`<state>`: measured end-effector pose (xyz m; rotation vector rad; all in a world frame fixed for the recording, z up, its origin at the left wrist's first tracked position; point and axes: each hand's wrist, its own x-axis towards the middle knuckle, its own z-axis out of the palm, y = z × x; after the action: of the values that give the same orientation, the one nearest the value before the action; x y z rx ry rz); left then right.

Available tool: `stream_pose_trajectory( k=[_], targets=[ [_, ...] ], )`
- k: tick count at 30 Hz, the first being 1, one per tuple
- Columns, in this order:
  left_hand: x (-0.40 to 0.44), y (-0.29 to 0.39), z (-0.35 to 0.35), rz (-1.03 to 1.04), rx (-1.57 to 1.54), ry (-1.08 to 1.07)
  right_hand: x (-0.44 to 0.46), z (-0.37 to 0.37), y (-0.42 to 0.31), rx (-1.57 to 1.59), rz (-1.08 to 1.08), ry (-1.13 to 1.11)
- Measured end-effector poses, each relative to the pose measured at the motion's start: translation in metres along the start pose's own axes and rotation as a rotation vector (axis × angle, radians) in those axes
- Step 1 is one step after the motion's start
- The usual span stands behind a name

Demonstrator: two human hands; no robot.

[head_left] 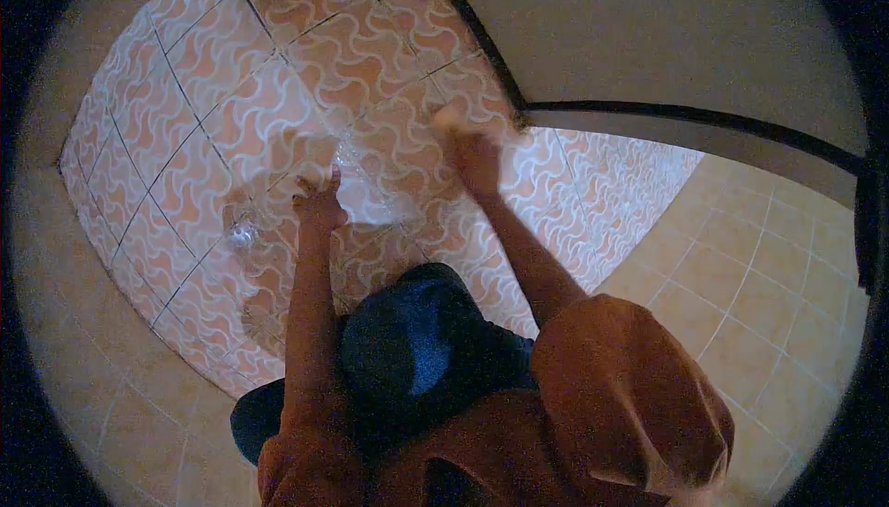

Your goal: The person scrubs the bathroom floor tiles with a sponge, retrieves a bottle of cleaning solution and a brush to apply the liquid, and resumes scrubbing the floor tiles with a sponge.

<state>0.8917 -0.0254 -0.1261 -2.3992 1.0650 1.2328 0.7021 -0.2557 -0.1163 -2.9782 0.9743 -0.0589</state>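
Note:
My left hand (320,205) is spread over the wave-patterned tiles (194,90), its fingers apart and nothing visible in it. Ahead and to the right, my right hand (469,157) is low over the same tiles, near a dark corner edge. Motion smears its fingers, so what they hold, if anything, is unclear. Between the hands lies a pale, glistening patch (350,157), possibly water or clear film. A small bright, shiny spot (243,234) shows left of my left hand; its nature is unclear.
A large plain panel (667,35) with a black edge (685,114) fills the upper right. Plain beige tiles (741,257) lie at the right. My bent knee (407,331) in dark trousers is close below the hands. Dim light leaves shadows.

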Motion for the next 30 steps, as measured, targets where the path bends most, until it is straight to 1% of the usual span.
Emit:
stream_pose_trajectory(
  k=[1, 2, 3, 5, 6, 8, 9, 10, 11, 13, 14, 15, 16, 17, 19, 20, 21, 22, 23, 24, 25, 26, 27, 28, 29, 30],
  targets=[
    [-0.001, 0.002, 0.0, -0.004, -0.006, -0.002, 0.017, -0.012, 0.022, 0.076, 0.166, -0.019],
    [-0.001, 0.003, -0.001, -0.026, -0.018, -0.009, 0.02, 0.009, 0.044, -0.105, 0.176, 0.211],
    [0.001, 0.005, -0.002, -0.048, -0.031, -0.013, 0.033, 0.011, 0.042, -0.107, 0.168, 0.214],
    [0.004, 0.006, 0.0, -0.058, -0.043, -0.002, 0.058, 0.016, 0.014, -0.218, 0.317, 0.326],
    [0.005, 0.005, 0.003, -0.067, -0.045, 0.004, 0.056, 0.047, -0.009, -0.146, 0.248, 0.501],
    [0.006, 0.004, 0.006, -0.065, -0.02, 0.032, 0.064, 0.043, -0.081, 0.365, 0.213, 0.186],
    [0.005, 0.005, 0.006, -0.058, 0.002, 0.058, 0.066, 0.046, -0.119, 0.428, 0.039, 0.171],
    [0.003, 0.005, 0.005, -0.062, 0.006, 0.059, 0.067, 0.047, -0.141, 0.488, -0.136, 0.157],
    [0.003, 0.005, 0.002, -0.058, -0.009, 0.029, 0.071, 0.029, -0.15, 0.494, -0.138, 0.16],
    [0.0, 0.004, 0.003, -0.068, -0.028, 0.001, 0.082, -0.01, -0.164, 0.642, -0.241, -0.311],
    [-0.003, 0.006, 0.005, -0.067, -0.039, 0.085, 0.094, 0.018, -0.151, 0.567, -0.12, -0.228],
    [-0.003, 0.006, 0.009, -0.066, -0.05, 0.167, 0.109, 0.026, -0.128, 0.411, -0.179, -0.098],
    [0.0, 0.005, 0.016, -0.075, -0.055, 0.17, 0.123, 0.026, -0.097, 0.254, -0.234, 0.033],
    [0.004, 0.004, 0.024, -0.074, -0.084, 0.199, 0.137, 0.018, -0.063, 0.341, -0.249, 0.245],
    [0.007, 0.003, 0.025, -0.081, -0.122, 0.23, 0.162, -0.015, -0.024, -0.105, -0.017, 0.085],
    [0.005, 0.005, 0.017, -0.064, -0.121, 0.193, 0.165, -0.005, -0.007, -0.227, -0.014, 0.321],
    [0.003, 0.008, 0.01, -0.044, -0.121, 0.155, 0.174, 0.01, -0.009, -0.229, -0.026, 0.326],
    [0.002, 0.012, 0.004, -0.046, -0.129, 0.161, 0.183, 0.026, -0.018, -0.128, 0.032, 0.31],
    [-0.001, 0.014, -0.003, -0.08, -0.139, 0.116, 0.189, 0.037, -0.034, -0.025, 0.09, 0.292],
    [-0.002, 0.016, -0.007, -0.116, -0.147, 0.07, 0.187, 0.008, -0.083, 0.084, 0.154, 0.053],
    [-0.005, 0.017, -0.012, -0.122, -0.147, 0.071, 0.182, 0.031, -0.115, 0.318, -0.036, 0.315],
    [-0.008, 0.017, -0.016, -0.106, -0.151, 0.065, 0.177, 0.022, -0.156, 0.295, -0.121, 0.135],
    [-0.009, 0.018, -0.017, -0.088, -0.154, 0.058, 0.168, 0.038, -0.189, 0.374, -0.228, -0.014],
    [-0.005, 0.018, -0.013, -0.095, -0.152, 0.058, 0.151, 0.038, -0.22, 0.41, -0.357, -0.024],
    [0.002, 0.018, -0.005, -0.111, -0.077, 0.036, 0.139, 0.036, -0.238, 0.444, -0.488, -0.034],
    [0.004, 0.017, 0.0, -0.13, -0.005, 0.01, 0.147, 0.042, -0.238, 0.452, -0.496, -0.036]
  ],
)
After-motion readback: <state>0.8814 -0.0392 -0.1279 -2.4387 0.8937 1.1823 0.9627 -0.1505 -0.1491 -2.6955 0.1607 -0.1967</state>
